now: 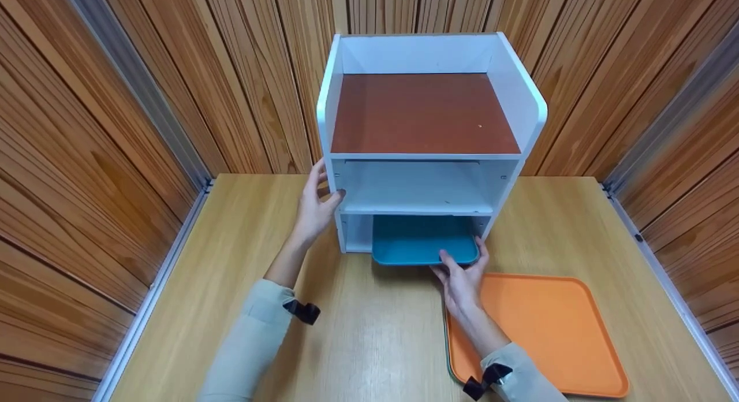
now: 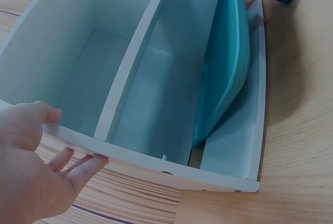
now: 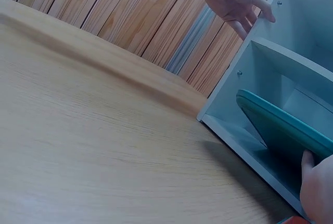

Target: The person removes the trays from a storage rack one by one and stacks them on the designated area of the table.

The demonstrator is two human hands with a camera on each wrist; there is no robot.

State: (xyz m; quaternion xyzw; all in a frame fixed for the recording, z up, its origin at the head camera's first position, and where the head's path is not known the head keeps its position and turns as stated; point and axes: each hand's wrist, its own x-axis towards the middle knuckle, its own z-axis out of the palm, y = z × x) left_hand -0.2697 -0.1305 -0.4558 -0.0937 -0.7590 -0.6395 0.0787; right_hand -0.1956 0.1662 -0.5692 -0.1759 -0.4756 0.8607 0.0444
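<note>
A white shelf unit (image 1: 418, 209) with a brown top board stands against the back wall. My left hand (image 1: 314, 208) grips its left side panel, with the thumb over the front edge and the fingers along the outside, as the left wrist view shows. In the lowest compartment sits a teal tray (image 1: 424, 240), its front part jutting out past the shelf's front. At the tray's front right corner my right hand (image 1: 463, 280) holds it, thumb on top and fingers beneath. The tray (image 3: 291, 130) is tilted, front edge raised above the compartment's floor.
An orange tray (image 1: 548, 332) lies on the table at the front right, under my right forearm, and a dark green edge shows beneath it. Wood-panelled walls (image 1: 271, 73) and metal rails (image 1: 156, 275) bound the table. The shelf's middle compartment (image 1: 413, 185) is above the teal tray.
</note>
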